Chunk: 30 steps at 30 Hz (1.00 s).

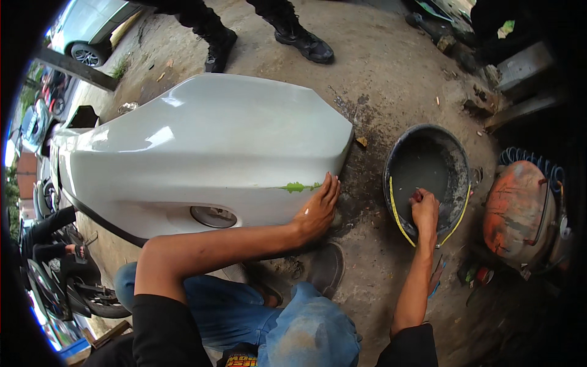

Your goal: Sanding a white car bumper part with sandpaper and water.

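Note:
A white car bumper lies on the ground in front of me, with a lamp recess and a green scraped patch near its right end. My left hand rests on that end, fingers stretched out flat beside the patch. To the right stands a black bucket of greyish water with a yellow band hanging around its near side. Over the water, my right hand is closed, with a small dark reddish piece at its fingertips. Its kind cannot be made out.
Another person's black boots stand beyond the bumper. An orange tank with a coiled blue hose sits right of the bucket. A parked car is at the far left, a motorcycle at the left.

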Each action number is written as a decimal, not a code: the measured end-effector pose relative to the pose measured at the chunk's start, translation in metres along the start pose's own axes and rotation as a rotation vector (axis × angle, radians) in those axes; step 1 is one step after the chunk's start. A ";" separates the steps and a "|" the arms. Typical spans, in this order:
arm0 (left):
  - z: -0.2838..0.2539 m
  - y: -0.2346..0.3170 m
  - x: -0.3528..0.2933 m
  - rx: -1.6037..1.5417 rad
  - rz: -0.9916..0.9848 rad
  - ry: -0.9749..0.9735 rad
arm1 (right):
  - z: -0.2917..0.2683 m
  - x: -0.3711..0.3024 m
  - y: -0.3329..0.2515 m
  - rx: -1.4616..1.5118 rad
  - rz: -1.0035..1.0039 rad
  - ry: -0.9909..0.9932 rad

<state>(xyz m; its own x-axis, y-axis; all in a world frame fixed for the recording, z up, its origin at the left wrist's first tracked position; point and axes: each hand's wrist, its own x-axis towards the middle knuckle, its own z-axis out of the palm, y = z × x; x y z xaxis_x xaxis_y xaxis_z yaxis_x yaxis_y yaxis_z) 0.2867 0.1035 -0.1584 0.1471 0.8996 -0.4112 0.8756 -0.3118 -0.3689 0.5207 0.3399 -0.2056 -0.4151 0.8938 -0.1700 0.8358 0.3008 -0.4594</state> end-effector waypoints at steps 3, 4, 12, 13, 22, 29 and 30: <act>-0.013 -0.008 -0.015 0.040 -0.020 -0.010 | -0.002 0.009 0.036 -0.180 -0.092 0.015; -0.007 -0.018 -0.031 0.040 -0.035 -0.024 | -0.010 0.008 0.019 -0.105 -0.075 -0.089; -0.009 -0.072 -0.148 -0.357 -0.236 0.230 | -0.062 -0.072 -0.168 0.697 -0.133 -0.290; -0.011 -0.072 -0.148 -0.280 -0.262 0.184 | -0.054 -0.082 -0.191 0.729 -0.170 -0.335; 0.018 -0.057 -0.022 -0.166 -0.116 0.151 | -0.039 -0.099 -0.268 0.641 -0.363 -0.296; 0.005 -0.039 0.019 -0.057 0.001 -0.113 | -0.048 -0.053 -0.152 0.646 -0.140 -0.039; 0.002 -0.041 0.001 -0.084 0.017 -0.007 | -0.051 -0.046 -0.126 0.624 -0.105 0.005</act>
<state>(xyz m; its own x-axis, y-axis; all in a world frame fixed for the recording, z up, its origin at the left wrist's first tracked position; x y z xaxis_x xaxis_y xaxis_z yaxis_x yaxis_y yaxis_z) 0.2501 0.1169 -0.1452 0.1591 0.8920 -0.4231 0.9084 -0.3001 -0.2911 0.4527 0.2782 -0.0950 -0.4804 0.8721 -0.0929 0.4229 0.1376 -0.8957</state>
